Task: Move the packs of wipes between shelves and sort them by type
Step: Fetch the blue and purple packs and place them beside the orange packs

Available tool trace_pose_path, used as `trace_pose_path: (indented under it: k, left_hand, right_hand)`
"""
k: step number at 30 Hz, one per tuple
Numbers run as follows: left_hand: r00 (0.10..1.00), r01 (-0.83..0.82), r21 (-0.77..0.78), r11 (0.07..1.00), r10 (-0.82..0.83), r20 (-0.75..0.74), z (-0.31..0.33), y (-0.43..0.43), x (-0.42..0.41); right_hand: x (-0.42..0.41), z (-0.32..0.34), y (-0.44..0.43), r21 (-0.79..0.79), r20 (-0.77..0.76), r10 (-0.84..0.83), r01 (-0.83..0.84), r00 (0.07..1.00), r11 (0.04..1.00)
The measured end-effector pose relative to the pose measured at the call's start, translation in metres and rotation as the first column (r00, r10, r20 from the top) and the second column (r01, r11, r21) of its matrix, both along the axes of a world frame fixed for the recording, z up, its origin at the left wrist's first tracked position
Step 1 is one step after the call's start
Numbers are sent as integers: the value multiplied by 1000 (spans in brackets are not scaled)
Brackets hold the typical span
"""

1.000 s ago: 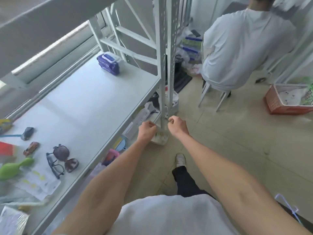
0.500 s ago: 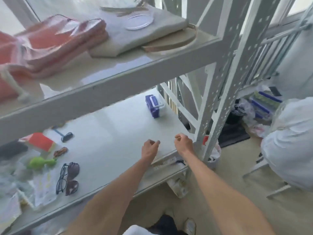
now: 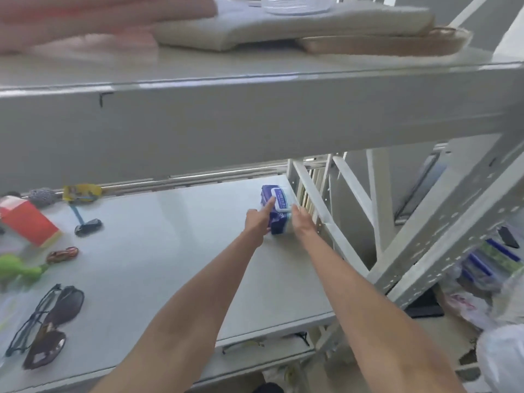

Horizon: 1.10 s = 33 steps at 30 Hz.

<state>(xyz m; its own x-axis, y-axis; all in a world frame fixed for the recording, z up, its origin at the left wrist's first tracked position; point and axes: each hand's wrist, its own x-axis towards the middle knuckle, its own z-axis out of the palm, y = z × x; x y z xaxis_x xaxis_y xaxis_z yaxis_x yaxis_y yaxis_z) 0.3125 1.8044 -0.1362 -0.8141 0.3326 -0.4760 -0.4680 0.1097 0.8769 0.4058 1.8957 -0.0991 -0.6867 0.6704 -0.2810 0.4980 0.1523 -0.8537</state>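
A stack of purple wipes packs (image 3: 275, 215) with a white flip lid stands at the far right end of the middle shelf (image 3: 170, 251), close to the white cross-brace. My left hand (image 3: 257, 219) rests against the stack's left side, index finger stretched up to the lid. My right hand (image 3: 302, 222) presses on its right side, so the stack sits clasped between both hands, still on the shelf. On the upper shelf (image 3: 255, 109), at the left, lie blurred pink packs (image 3: 71, 21).
A beige folded cloth (image 3: 283, 26) lies on the upper shelf. Sunglasses (image 3: 48, 321), a red box (image 3: 28, 219), a green toy (image 3: 17, 269), a toy car (image 3: 62, 255) and a razor (image 3: 85, 224) occupy the middle shelf's left. Perforated uprights (image 3: 442, 236) and bags (image 3: 482, 268) stand right.
The view rose from the floor to the shelves. Both hands moved from the shelf's front edge forward to the purple stack and closed around its sides.
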Motion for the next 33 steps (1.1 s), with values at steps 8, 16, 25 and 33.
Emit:
trace_pose_path:
  k: [8, 16, 25, 33]
  left_hand:
    - [978, 96, 162, 982, -123, 166, 17, -74, 39]
    - [963, -118, 204, 972, 61, 264, 47, -244, 175]
    - [792, -592, 291, 752, 476, 382, 57, -476, 313]
    - [481, -870, 323, 372, 783, 394, 35, -695, 390]
  right_hand:
    - [44, 22, -43, -512, -123, 86, -138, 989, 848]
    - [90, -3, -177, -748, -90, 447, -357, 890, 560]
    - [156, 28, -426, -736, -37, 888, -613, 458, 286]
    - [195, 11, -692, -758, -54, 978, -646, 204, 93]
